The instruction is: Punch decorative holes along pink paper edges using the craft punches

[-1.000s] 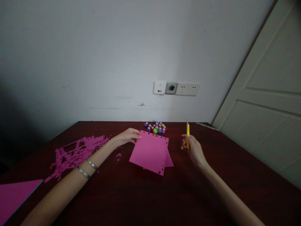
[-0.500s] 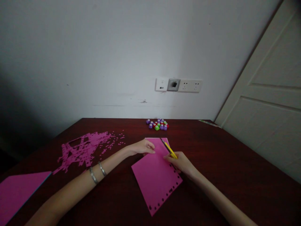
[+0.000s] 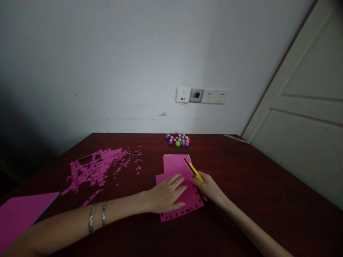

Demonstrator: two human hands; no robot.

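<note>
A pink sheet of paper (image 3: pixel 163 179) lies in the middle of the table, with dark spots like punched holes along its near and right edges. It overlaps another pink piece (image 3: pixel 174 162) with a pale edge behind it. My left hand (image 3: pixel 168 194) rests on the sheet, fingers spread and holding nothing. In my right hand (image 3: pixel 207 185) is a yellow utility knife (image 3: pixel 197 174), its dark tip pointing up and left over the paper. The right fingers are closed around the knife beside the sheet's right edge.
Pink paper scraps (image 3: pixel 93 167) with holes and tiny cut bits are heaped at the left. A larger pink sheet (image 3: pixel 21 214) lies at the near left. Small purple, red and green figures (image 3: pixel 178 140) cluster at the back, near the wall. A thin strip (image 3: pixel 235 138) lies at the far right.
My left hand has come nearer and spread out over the sheet. The sheet has turned and slid slightly away. My right hand keeps the knife in nearly the same place.
</note>
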